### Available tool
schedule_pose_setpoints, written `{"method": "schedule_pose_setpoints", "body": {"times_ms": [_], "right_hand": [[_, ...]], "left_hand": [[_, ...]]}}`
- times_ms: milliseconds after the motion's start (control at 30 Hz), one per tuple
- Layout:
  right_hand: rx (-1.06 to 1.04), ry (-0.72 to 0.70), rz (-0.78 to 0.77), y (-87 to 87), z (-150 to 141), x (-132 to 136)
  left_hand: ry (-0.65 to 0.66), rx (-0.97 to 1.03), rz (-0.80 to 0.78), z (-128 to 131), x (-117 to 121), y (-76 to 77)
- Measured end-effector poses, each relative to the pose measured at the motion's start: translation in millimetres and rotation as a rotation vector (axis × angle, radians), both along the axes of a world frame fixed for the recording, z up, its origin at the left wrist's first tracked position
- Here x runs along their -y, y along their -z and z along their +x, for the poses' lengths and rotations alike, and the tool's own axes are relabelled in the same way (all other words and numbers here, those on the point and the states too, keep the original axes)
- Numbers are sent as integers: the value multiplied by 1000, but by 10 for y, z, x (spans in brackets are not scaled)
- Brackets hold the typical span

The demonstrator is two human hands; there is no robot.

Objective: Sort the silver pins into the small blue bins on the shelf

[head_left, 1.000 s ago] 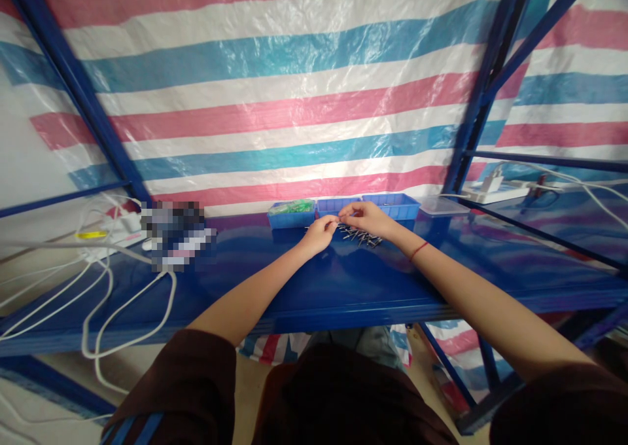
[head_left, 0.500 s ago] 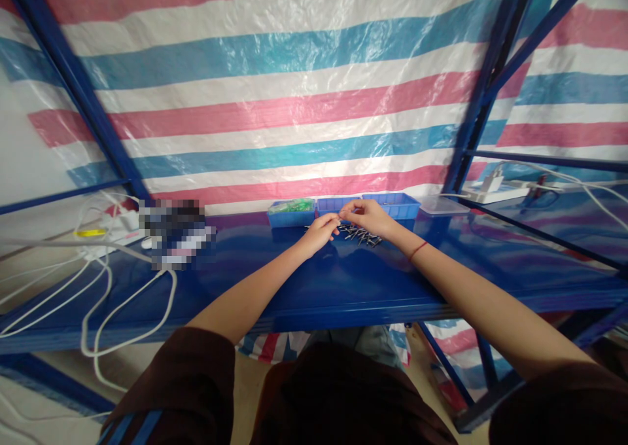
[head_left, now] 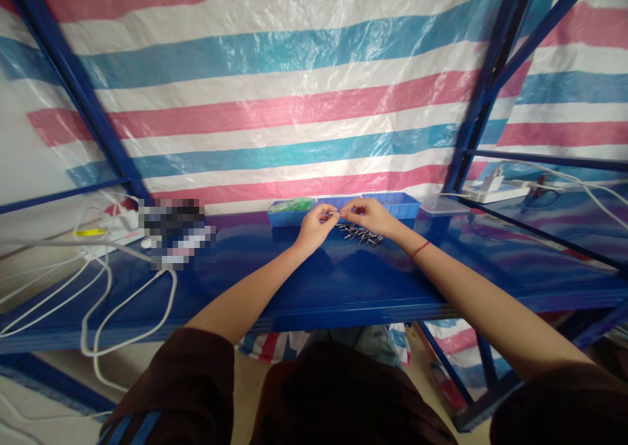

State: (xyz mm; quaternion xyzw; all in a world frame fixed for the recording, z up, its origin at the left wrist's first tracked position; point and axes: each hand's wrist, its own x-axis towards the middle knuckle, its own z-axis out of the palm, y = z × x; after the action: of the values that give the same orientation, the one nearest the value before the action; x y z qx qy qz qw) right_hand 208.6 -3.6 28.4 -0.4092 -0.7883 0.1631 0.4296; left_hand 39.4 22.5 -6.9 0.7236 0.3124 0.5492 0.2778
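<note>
My left hand [head_left: 314,226] and my right hand [head_left: 371,215] meet above the blue shelf [head_left: 314,281], fingers pinched together. Between the fingertips runs a thin metal pin [head_left: 335,213], held at both ends. Just below the right hand lies a small pile of metal pins [head_left: 360,234] on the shelf. Behind the hands stand three blue trays: one with green parts [head_left: 290,211], a middle one [head_left: 331,203], and one on the right [head_left: 400,204].
White cables [head_left: 105,294] loop over the shelf's left part beside a blurred object [head_left: 174,232]. A clear lid [head_left: 439,204] lies right of the trays. A power strip with plugs [head_left: 495,186] sits on the right shelf. Blue uprights and a striped tarp stand behind.
Both hands have risen a little off the pile and drawn slightly apart, with the thin pin now showing between the fingertips.
</note>
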Motion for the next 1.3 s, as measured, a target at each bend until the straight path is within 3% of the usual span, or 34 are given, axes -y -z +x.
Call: {"method": "schedule_pose_setpoints", "body": {"times_ms": [100,167,333,433,567,700,833,933,1067,1167,1300], "right_hand": [[-2,-6,-137,17,20,-26],[-100,69,-196,23,61,-63],[-384,495,-187,55,372,-219],[-294,719,-131,93,614,-308],[-154,832,-108,119,767,-359],[-103,720,-93,104,675,-331],[75,541,17,54,489,-228],[189,402,34,17,376,-147],[298,229,-91,13,273,-93],[220,107,-168,42,205,-87],[22,-17,-222,61,120,-61]], "left_hand": [[6,-38,-10,10,49,2],[15,-124,-14,13,98,3],[84,-488,162,-12,211,-20],[144,-653,313,-25,235,-25],[142,-769,296,-20,207,-1],[111,-819,318,-21,156,-2],[82,-833,311,-38,123,-20],[33,-774,200,-48,102,-2],[-48,-645,43,-55,57,46],[-50,-458,-49,-50,11,67],[54,-229,-117,-21,-9,50]]}}
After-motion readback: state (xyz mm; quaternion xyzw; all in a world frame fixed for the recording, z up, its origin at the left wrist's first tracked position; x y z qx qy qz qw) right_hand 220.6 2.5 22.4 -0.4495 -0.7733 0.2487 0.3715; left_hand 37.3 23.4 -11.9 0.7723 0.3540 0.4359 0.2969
